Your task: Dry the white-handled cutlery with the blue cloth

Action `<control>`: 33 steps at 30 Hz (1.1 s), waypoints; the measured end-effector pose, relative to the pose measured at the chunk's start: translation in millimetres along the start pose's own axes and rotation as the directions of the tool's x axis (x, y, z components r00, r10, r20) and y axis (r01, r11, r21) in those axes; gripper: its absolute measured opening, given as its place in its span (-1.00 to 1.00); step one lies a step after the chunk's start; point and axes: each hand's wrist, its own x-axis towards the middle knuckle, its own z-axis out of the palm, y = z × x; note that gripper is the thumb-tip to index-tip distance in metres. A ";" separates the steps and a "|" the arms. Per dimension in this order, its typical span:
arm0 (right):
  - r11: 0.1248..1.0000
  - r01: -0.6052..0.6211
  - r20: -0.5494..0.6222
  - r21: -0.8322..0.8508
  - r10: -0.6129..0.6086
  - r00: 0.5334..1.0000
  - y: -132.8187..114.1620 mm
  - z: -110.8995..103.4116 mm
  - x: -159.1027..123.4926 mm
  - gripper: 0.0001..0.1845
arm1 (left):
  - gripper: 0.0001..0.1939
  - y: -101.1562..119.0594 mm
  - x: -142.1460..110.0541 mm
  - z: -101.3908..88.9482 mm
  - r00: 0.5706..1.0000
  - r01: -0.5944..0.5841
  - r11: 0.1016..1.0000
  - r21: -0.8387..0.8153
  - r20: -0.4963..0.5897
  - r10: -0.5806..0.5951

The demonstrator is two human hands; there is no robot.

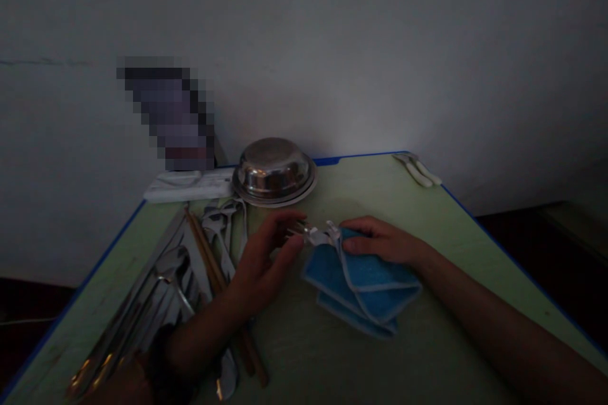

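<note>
From the head camera's side, the hands meet over the middle of a green, blue-edged table (456, 234), with what looks like a slim metal fork (316, 236) bridging the gap between them. The fork lies crosswise, its long axis running left to right, the tines toward the left hand (270, 259) and the other end going into a folded blue cloth (365, 272) with pale edging. The right hand (380, 240) has the cloth gripped, thumb on top, though I can't make out how much handle is wrapped inside. The left hand is the nearer one to the tines: its thumb and forefinger curve around them, parted, and I can't tell from here whether they touch the metal. Beneath and beyond the left forearm lie wooden chopsticks (209, 253), a large spoon (171, 261) and other cutlery, much of it pointing away toward the wall. Past the hands sits an upturned steel bowl (273, 168), beside a white case (190, 188), and near the far right corner rest two pale-handled utensils (418, 174), well apart from either hand
</note>
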 end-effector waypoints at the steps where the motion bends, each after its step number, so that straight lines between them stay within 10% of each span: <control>1: 0.999 -0.006 -0.009 0.042 0.007 1.000 1.3 -0.1 -0.4 -0.66 | -0.76 0.5 -0.8 -0.6 0.999 -0.015 1.000 -0.004 0.034 0.016; 12: 0.998 -0.027 0.051 -0.064 0.031 0.998 -0.5 -2.0 -0.4 -0.67 | -0.67 1.5 3.7 -0.3 0.959 -0.236 0.931 0.278 0.222 0.177; 24: 0.941 -0.005 -0.138 0.338 0.054 0.989 10.1 0.0 -1.0 -0.58 | -0.69 -3.0 -2.3 0.4 0.974 -0.177 0.966 0.188 -0.110 0.200; 33: 0.999 -0.033 0.011 -0.009 0.033 0.999 -0.2 -1.2 -0.7 -0.63 | -0.63 -1.9 -0.1 -1.0 0.954 -0.285 0.899 0.334 0.193 0.231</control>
